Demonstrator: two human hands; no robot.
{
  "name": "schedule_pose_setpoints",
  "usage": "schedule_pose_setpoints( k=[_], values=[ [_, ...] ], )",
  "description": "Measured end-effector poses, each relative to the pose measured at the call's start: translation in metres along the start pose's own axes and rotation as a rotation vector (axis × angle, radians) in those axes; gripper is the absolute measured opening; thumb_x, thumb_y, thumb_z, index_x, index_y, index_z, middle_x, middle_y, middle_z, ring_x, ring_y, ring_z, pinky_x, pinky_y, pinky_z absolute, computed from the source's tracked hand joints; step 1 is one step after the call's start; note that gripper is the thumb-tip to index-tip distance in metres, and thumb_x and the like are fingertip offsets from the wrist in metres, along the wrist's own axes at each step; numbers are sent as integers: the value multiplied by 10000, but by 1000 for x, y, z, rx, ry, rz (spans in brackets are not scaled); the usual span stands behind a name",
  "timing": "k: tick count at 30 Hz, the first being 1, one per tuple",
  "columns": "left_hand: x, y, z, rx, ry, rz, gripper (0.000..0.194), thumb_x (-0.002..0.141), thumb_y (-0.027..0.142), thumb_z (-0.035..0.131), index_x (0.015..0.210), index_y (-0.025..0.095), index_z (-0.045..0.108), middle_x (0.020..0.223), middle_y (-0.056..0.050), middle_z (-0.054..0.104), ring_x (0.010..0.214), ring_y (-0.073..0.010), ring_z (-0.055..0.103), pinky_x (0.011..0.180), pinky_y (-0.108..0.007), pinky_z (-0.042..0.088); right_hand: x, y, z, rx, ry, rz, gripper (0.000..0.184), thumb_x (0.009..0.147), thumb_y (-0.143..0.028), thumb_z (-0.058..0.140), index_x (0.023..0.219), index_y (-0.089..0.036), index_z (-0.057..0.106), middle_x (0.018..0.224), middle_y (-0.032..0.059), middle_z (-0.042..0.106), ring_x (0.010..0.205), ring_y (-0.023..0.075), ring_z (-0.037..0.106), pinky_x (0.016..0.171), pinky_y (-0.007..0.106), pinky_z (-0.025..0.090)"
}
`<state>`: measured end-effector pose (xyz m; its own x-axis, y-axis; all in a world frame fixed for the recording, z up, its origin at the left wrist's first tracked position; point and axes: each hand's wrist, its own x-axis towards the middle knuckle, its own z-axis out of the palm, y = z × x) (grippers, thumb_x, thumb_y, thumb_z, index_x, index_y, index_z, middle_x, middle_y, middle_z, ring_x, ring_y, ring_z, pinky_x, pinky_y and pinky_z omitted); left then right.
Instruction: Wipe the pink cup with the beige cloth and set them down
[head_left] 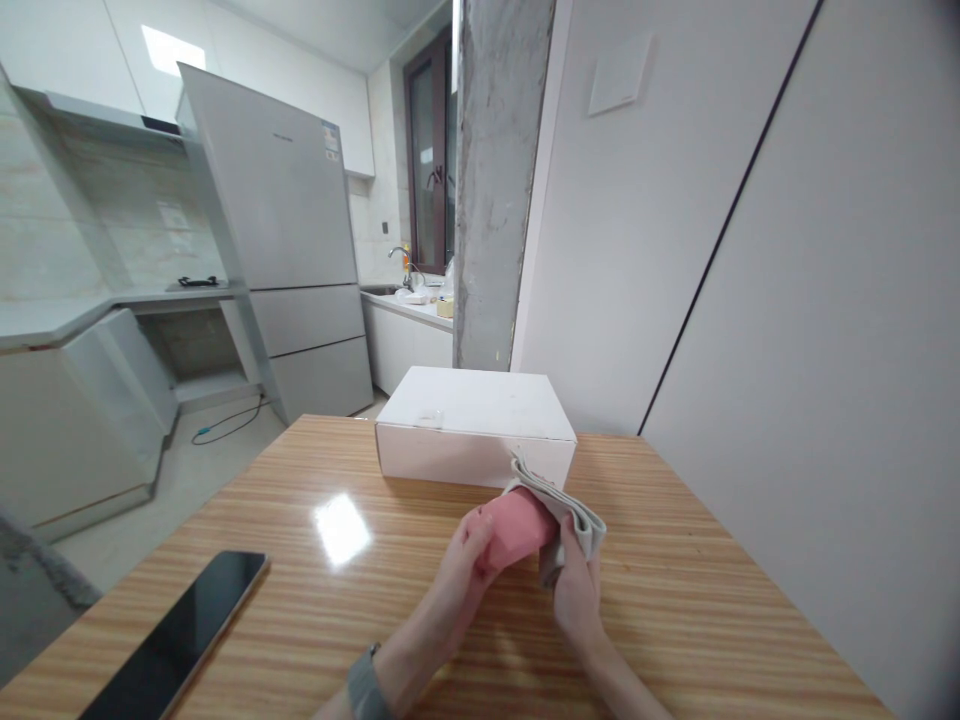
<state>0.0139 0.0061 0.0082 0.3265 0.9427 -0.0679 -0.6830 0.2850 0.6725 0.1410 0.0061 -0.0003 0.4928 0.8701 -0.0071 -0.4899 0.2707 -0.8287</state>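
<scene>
On the desk (660, 600), at the left, lies a black phone (176, 635), well apart from my hands. My left grip (461, 570) is clamped on a pink block (517, 530), and my right grip (577, 590) is clamped on a gray cloth (577, 520) that presses on the block. A white box (472, 430) sits just behind them.

Site: I'm seeing a home kitchen | landmark: fridge (277, 240) | range hood (97, 118) left of it | sink faucet (401, 265) right of it
</scene>
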Motion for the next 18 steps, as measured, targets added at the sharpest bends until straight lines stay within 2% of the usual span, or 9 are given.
schedule_pose_setpoints(
  k=[2,3,7,10,13,16,18],
  values=[
    [1,3,-2,1,23,-72,452,803,488,602,1127,173,624,1213,-91,640,1211,-278,520,989,-380,427,5,-4,2,-22,76,-23,319,702,-433,706,978,-275,690,986,-33,704,1046,174,588,972,270,403],
    [2,4,-2,29,30,-78,453,803,487,601,1137,182,620,1192,-82,651,1173,-273,550,963,-379,441,8,-5,3,-12,74,-13,320,715,-453,693,981,-276,692,1003,-38,702,1056,164,586,986,261,391],
    [5,1,-5,200,64,25,484,750,408,705,1156,164,609,1134,-115,670,1031,-263,619,887,-364,458,14,-14,9,121,-12,109,355,732,-519,638,930,-236,717,957,-11,726,1047,195,613,969,303,428],
    [6,-4,-5,179,45,111,563,675,388,773,1150,130,616,1172,-146,650,1109,-295,571,960,-399,416,8,-21,15,192,-53,222,373,715,-529,637,889,-212,727,867,17,742,981,247,649,897,367,487],
    [4,-4,-5,89,-44,165,581,663,378,776,1165,135,613,1217,-131,630,1205,-300,504,1065,-418,324,0,-24,20,211,-111,265,421,713,-558,636,914,-199,723,859,40,743,951,270,660,861,392,504],
    [0,-2,-2,18,-144,111,588,687,353,752,1211,147,585,1208,-123,634,1206,-306,508,1095,-454,282,0,-21,18,156,-129,187,447,732,-565,625,968,-195,707,913,39,733,967,257,650,867,382,497],
    [-2,-2,0,-8,-153,74,624,690,321,750,1256,157,545,1209,-122,631,1206,-302,512,1094,-458,288,2,-15,14,64,-120,44,428,761,-545,604,994,-198,695,927,32,723,961,239,645,864,367,493]
  ],
)
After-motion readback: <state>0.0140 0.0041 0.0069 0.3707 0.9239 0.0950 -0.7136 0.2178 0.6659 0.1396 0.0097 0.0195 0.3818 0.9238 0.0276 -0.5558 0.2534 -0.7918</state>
